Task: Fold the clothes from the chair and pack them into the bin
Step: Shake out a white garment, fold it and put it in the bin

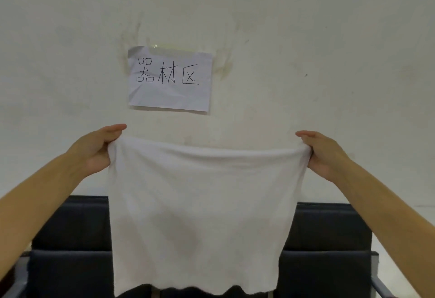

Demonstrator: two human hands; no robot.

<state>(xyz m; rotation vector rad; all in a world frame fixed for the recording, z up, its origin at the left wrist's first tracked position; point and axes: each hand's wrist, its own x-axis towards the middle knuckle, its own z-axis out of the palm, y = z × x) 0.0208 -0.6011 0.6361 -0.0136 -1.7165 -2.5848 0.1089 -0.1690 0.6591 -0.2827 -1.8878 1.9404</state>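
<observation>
A white cloth [200, 215] hangs spread out in the air in front of me, its lower edge wavy near the bottom of the view. My left hand [98, 149] pinches its upper left corner. My right hand [324, 151] pinches its upper right corner. Both arms are stretched forward and the top edge sags slightly between them. Behind the cloth stands a dark padded chair [75, 239] against the wall; the cloth hides its middle. No bin is in view.
A pale, stained wall [306, 62] fills the upper view, with a sheet of paper [169, 79] bearing handwritten characters taped to it. Grey metal armrests [381, 286] of the chair show at the lower corners.
</observation>
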